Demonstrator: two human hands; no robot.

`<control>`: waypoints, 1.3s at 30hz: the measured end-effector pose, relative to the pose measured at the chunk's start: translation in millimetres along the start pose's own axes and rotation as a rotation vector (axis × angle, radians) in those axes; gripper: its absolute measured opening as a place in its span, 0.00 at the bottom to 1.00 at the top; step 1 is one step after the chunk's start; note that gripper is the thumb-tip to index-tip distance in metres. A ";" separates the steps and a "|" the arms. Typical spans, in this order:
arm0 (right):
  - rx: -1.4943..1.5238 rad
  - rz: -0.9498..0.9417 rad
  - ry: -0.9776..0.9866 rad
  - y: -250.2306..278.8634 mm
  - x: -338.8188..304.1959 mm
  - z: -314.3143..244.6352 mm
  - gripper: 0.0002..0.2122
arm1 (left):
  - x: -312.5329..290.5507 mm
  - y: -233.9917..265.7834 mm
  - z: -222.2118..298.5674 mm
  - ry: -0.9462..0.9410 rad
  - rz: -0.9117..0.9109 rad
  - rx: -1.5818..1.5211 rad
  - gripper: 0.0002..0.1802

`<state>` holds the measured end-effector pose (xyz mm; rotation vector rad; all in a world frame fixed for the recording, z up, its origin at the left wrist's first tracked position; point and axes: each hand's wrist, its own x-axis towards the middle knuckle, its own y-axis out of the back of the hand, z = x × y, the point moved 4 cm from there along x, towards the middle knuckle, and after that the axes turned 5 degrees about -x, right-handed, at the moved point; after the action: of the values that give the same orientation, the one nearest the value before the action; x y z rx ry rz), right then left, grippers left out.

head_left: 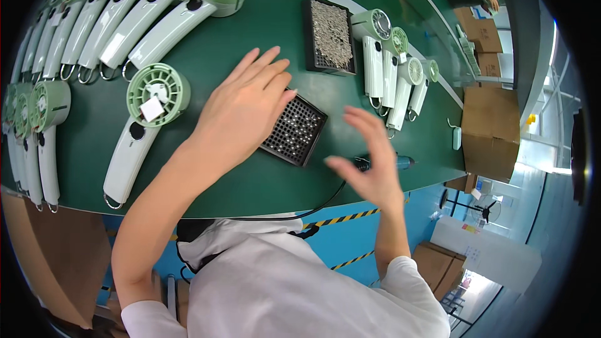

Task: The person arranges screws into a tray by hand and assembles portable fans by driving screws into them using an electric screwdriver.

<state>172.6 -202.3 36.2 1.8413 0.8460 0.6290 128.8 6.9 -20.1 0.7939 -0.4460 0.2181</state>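
My left hand (241, 109) is open, its fingers stretched out over the upper left part of a black tray with a grid of holes (297, 131). Small shiny pieces, which look like screws, sit in some of the holes. To the right of that tray my right hand (379, 172) is raised with thumb and fingers apart. Behind it lies a blue electric screwdriver (405, 162), partly hidden by the hand, with a black cable (322, 205) running left. A handheld fan (133, 153) with a white handle and green open head lies left of my left forearm.
Several more handheld fans (143, 28) line the left and far left of the green table (263, 22). Others (375, 66) stand in a group at the right. A black box of small metal pieces (332, 34) is at the back. Cardboard boxes (491, 131) stand beyond the right edge.
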 end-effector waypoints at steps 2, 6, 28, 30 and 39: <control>-0.083 0.055 -0.115 25.6 -22.9 34.8 0.26 | 1.5 1.5 3.2 -0.007 -0.027 -0.004 0.11; -0.227 -0.067 -0.399 59.7 -70.0 71.2 0.24 | 3.9 -2.2 5.3 -0.039 -0.041 -0.010 0.12; 0.040 0.721 0.000 51.1 -88.9 64.3 0.26 | 19.2 -20.8 39.2 -0.245 -0.169 0.018 0.07; 0.112 0.745 0.031 56.2 -89.1 60.8 0.28 | 22.7 -20.2 44.6 -0.265 -0.151 0.022 0.07; 1.261 0.949 0.049 29.1 -36.8 24.2 0.31 | 24.7 -23.7 46.7 -0.280 -0.246 0.150 0.07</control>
<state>175.4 -252.7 51.6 3.4576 0.2878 0.7617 144.9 -42.8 5.0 1.0238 -0.5942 -0.0916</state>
